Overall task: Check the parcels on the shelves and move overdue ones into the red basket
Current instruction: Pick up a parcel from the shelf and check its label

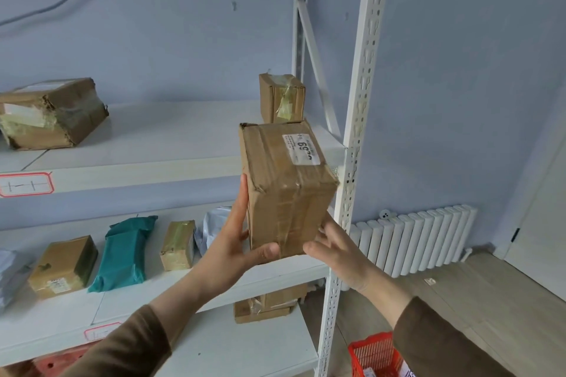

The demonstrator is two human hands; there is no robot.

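I have one taped cardboard parcel [286,190] lifted off the shelves and up in front of me, so by my reckoning I am in the checking step, not yet the moving one. My left hand [237,239] grips its near lower corner: my fingers lie straight up its left side and my thumb curls under onto the near face. My right hand [332,246] is at the lower right edge with its fingers spread fairly wide and only loosely bent; the fingertips seem to touch the box, but I cannot tell how firmly. The parcel's long axis runs from my palms up and away from me, tilted a little back, so its near end sits between my hands and its far end points toward the upper shelf [137,171]. Its white label [301,149] faces me, above and beyond my fingers near the far end, with the large digits turned sideways, so I judge the box wants rotating before I can read it properly. The red basket [375,353] is well below my right wrist, on the floor; something pale lies in it, so some sorting may be done, though I cannot be sure. A small box [281,98] stands just beyond my parcel, a torn box [52,113] far out past my left fingers, and more parcels, including a teal bag [124,252], lie below and left of my left hand, seemingly unchecked.
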